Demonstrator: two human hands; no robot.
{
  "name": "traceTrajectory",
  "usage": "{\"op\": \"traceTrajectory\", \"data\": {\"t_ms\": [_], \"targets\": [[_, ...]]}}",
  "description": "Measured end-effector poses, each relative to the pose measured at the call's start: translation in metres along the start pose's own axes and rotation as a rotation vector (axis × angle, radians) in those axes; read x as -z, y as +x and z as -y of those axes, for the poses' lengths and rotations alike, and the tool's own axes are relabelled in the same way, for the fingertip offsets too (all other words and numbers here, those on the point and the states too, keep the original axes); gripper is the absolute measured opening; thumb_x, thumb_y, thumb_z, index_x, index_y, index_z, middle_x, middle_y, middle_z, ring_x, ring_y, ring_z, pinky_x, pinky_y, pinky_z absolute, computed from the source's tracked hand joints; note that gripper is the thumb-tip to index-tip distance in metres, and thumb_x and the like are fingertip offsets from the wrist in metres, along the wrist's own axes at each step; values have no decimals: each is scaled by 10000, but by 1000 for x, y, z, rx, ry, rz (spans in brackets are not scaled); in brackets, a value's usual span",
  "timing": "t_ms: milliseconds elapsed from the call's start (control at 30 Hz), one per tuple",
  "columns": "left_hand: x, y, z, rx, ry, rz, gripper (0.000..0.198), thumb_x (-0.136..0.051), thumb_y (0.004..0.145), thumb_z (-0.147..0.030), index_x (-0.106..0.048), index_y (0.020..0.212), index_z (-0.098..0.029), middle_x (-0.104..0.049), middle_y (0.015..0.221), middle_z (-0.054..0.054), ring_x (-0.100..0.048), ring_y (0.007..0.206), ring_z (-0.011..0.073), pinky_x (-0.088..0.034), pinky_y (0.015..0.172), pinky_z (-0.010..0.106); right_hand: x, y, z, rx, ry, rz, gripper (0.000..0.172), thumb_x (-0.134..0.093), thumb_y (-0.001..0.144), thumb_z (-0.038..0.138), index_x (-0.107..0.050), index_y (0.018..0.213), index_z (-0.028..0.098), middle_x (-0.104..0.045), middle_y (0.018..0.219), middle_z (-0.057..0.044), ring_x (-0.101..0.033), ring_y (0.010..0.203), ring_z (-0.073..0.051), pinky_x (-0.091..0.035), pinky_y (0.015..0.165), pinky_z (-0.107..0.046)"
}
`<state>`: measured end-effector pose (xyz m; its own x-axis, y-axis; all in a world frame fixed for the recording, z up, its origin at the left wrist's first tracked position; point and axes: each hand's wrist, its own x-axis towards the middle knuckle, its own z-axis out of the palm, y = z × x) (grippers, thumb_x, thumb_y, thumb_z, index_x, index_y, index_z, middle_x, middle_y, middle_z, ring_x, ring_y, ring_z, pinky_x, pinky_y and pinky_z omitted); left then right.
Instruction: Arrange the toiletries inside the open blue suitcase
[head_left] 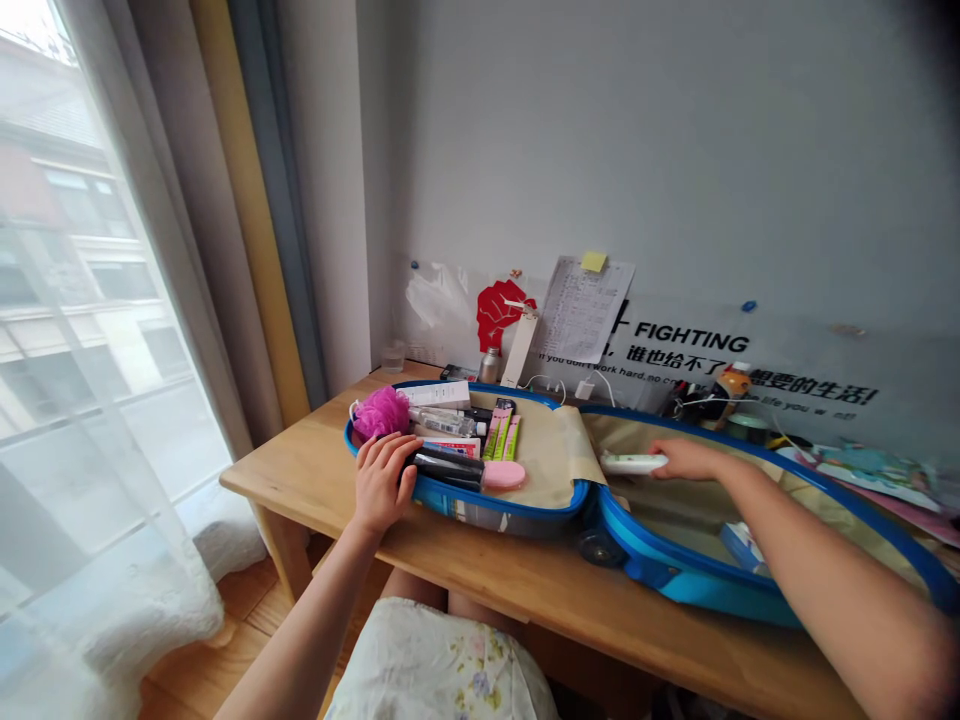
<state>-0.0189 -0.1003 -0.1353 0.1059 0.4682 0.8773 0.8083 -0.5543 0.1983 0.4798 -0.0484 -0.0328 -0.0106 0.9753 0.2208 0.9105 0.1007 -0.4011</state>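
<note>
A blue suitcase (480, 518) lies open on the desk, both halves facing up. At its left half, my left hand (384, 480) rests over the near rim with its fingers stretched out, beside a black-and-pink brush-like item (457, 468). Around it lie a pink bath puff (381, 412), a clear bottle (442, 420), a white box (433, 395), a toothpaste-like tube (450, 446) and several green-and-pink slim packs (501, 430). Above the right half, my right hand (686, 460) grips the end of a slim white tube-like item (634, 464); its exact kind is unclear.
A blue-and-white pack (742, 547) lies in the right half, partly behind my right forearm. Behind the suitcase stand a silver bottle (490, 366), a clear cup (392, 357) and an orange-capped bottle (733, 382), among cables. A curtained window is on the left.
</note>
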Motion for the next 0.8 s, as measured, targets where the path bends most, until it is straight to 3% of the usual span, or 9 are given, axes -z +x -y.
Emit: {"op": "traceTrajectory", "data": {"t_ms": [133, 233, 300, 467, 567, 700, 800], "targets": [[0, 0, 0, 1, -1, 0, 395, -329, 984, -376, -652, 1156, -228, -711, 1147, 65, -596, 1121, 247, -334, 1037, 433, 37, -3, 12, -152, -65, 103, 158, -738, 604, 274, -632, 705, 215, -605, 515, -53, -517, 402, -165, -408, 423, -297], [0, 0, -1, 2, -10, -6, 394, -329, 984, -377, -653, 1152, -230, -711, 1143, 64, -596, 1120, 247, -336, 1037, 433, 47, 1, 41, -143, -58, 72, 348, -678, 714, 364, -654, 1000, 167, -685, 699, -85, -568, 487, -161, -478, 510, -304], [0, 0, 0, 13, -9, 2, 401, -324, 984, -382, -654, 1155, -231, -710, 1146, 66, -594, 1125, 247, -334, 1042, 434, 40, 5, 72, -82, -43, 65, 468, -659, 748, 410, -618, 1157, 187, -713, 832, -72, -594, 553, -155, -507, 581, -304], [-1, 0, 0, 11, -6, 3, 410, -318, 987, -390, -654, 1159, -230, -710, 1148, 66, -595, 1126, 245, -328, 1051, 433, -17, 7, 171, 276, -15, 118, 390, -595, 827, 338, -611, 1202, 229, -700, 1140, -66, -656, 954, -204, -516, 868, -335], [0, 0, 0, 1, -8, -5, 401, -322, 989, -386, -655, 1152, -233, -713, 1141, 63, -601, 1115, 243, -333, 1043, 431, -61, 5, 223, 351, -38, 190, 413, -585, 838, 276, -589, 1244, 203, -658, 1243, -87, -632, 1083, -213, -483, 942, -324], [0, 1, -1, 0, -10, -1, 400, -322, 992, -380, -648, 1166, -228, -709, 1152, 64, -598, 1121, 244, -331, 1043, 430, -104, 7, 262, 415, -55, 252, 449, -561, 857, 224, -552, 1304, 183, -621, 1287, -109, -617, 1136, -204, -462, 966, -300], [0, 0, -1, -1, -12, -1, 403, -318, 993, -377, -652, 1162, -227, -708, 1156, 65, -592, 1130, 244, -326, 1050, 432, -120, 10, 273, 447, -80, 286, 465, -554, 863, 194, -534, 1327, 166, -603, 1292, -131, -622, 1134, -208, -460, 963, -299]]}}
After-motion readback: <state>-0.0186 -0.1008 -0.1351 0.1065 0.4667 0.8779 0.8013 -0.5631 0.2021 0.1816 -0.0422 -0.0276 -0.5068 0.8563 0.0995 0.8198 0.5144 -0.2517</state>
